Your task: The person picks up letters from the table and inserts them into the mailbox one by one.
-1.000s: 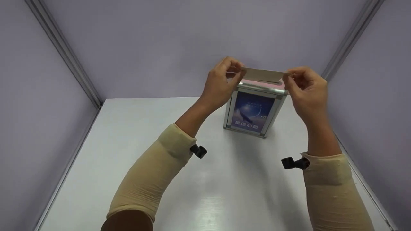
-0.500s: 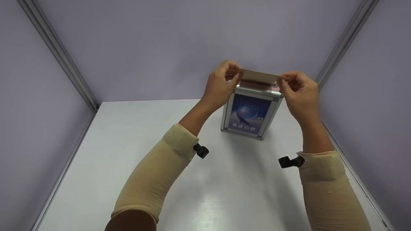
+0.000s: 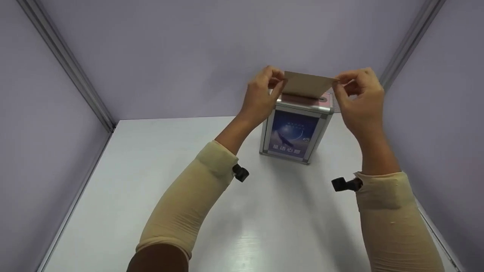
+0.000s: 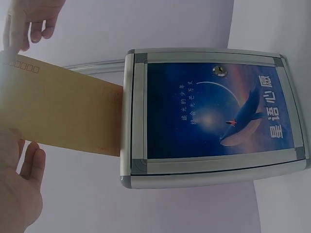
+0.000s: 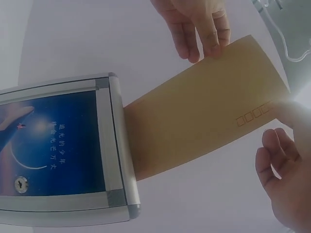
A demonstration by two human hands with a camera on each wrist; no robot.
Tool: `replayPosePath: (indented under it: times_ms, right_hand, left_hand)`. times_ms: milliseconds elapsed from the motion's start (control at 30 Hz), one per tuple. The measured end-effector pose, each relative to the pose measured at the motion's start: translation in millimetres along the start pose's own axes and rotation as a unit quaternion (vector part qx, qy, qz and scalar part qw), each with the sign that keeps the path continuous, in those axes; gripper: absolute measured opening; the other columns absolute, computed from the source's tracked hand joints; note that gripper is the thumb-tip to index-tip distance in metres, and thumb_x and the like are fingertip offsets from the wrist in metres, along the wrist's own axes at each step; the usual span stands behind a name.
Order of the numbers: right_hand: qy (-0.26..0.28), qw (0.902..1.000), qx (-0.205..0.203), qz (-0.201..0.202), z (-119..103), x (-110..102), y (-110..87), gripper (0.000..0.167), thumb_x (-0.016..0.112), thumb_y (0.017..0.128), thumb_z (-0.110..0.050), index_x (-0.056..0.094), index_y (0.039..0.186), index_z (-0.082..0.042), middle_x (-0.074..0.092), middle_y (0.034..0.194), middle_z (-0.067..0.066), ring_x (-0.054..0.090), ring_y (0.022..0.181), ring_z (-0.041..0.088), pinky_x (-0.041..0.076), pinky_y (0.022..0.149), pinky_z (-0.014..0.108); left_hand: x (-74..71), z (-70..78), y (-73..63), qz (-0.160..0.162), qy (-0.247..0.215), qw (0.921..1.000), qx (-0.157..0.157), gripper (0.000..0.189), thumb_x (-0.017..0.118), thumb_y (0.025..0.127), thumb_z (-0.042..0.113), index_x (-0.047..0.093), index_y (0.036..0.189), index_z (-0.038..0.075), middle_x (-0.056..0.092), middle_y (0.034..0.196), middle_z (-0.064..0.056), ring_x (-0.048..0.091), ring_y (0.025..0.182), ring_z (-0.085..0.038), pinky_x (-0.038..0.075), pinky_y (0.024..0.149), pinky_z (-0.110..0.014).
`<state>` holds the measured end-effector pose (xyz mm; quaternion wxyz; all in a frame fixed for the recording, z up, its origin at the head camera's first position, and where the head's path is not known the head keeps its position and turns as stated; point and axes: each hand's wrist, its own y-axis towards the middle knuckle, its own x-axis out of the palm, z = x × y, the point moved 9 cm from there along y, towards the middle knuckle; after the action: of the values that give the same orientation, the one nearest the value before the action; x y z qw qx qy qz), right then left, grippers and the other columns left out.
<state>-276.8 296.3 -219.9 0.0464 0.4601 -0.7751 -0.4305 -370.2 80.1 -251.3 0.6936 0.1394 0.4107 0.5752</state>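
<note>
A brown paper envelope (image 3: 308,85) stands over a metal-framed box (image 3: 289,136), its lower edge at the slot (image 3: 323,99) in the pink top. My left hand (image 3: 259,92) pinches the envelope's left edge between thumb and fingers. At the upper right corner, my right hand (image 3: 361,100) pinches it the same way. Red postcode squares are printed near the upper end of the envelope (image 4: 63,104) in the left wrist view. Seen from the right wrist, the envelope (image 5: 194,107) meets the box's top rim (image 5: 125,160); its lower edge is hidden there.
The box has a blue whale poster (image 4: 218,111) and a keyed lock (image 4: 219,70) on its front. It stands upright on a white table (image 3: 170,158), close to the grey back wall (image 3: 189,56). Side walls with metal posts (image 3: 72,71) enclose the table.
The envelope's upper edge has risen and more of its face shows. My right hand has moved up and a little to the right over the last half second. The box stays put.
</note>
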Motion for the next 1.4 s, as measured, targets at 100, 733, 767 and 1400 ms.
replayPosePath:
  times_ms: [100,733,767,1400]
  right_hand:
    - [-0.016,0.9993,-0.031,0.014,-11,-3,2.6,0.008,0.074,0.101,-0.008,0.077,0.106,-0.001,0.065,0.099,-0.013,0.062,0.085,0.001,0.050,0.081,0.015]
    - [-0.128,0.9873,-0.088,-0.030,-3,8,14.8,0.014,0.065,0.108,-0.010,0.068,0.113,0.003,0.080,0.108,0.018,0.054,0.083,-0.008,0.043,0.077,0.009]
    - [-0.130,0.9869,-0.088,-0.036,0,10,14.1,0.013,0.065,0.108,-0.009,0.068,0.113,0.003,0.079,0.108,0.019,0.056,0.084,-0.006,0.042,0.077,0.009]
    - [-0.119,0.9881,0.003,-0.097,60,44,-7.7,0.006,0.065,0.105,0.000,0.067,0.109,0.004,0.064,0.113,0.020,0.067,0.093,0.024,0.041,0.075,0.010]
  left_hand:
    - [-1.2,5.5,2.1,0.003,0.016,0.9996,0.022,0.017,0.063,0.111,0.017,0.065,0.119,0.002,0.071,0.121,-0.012,0.072,0.114,-0.022,0.054,0.101,-0.019]
    - [-4.3,27.2,14.6,0.027,0.191,0.9745,0.114,0.017,0.058,0.114,0.023,0.063,0.124,0.010,0.078,0.116,-0.004,0.073,0.109,-0.019,0.057,0.095,-0.025]
    - [-3.5,24.5,13.6,0.026,0.195,0.9740,0.113,0.017,0.058,0.114,0.023,0.063,0.123,0.010,0.078,0.116,-0.004,0.073,0.108,-0.019,0.058,0.094,-0.027]
    - [26.1,-27.6,-11.1,-0.032,0.254,0.9663,0.026,0.021,0.055,0.115,0.025,0.071,0.123,0.015,0.082,0.115,0.002,0.073,0.103,-0.019,0.061,0.089,-0.031]
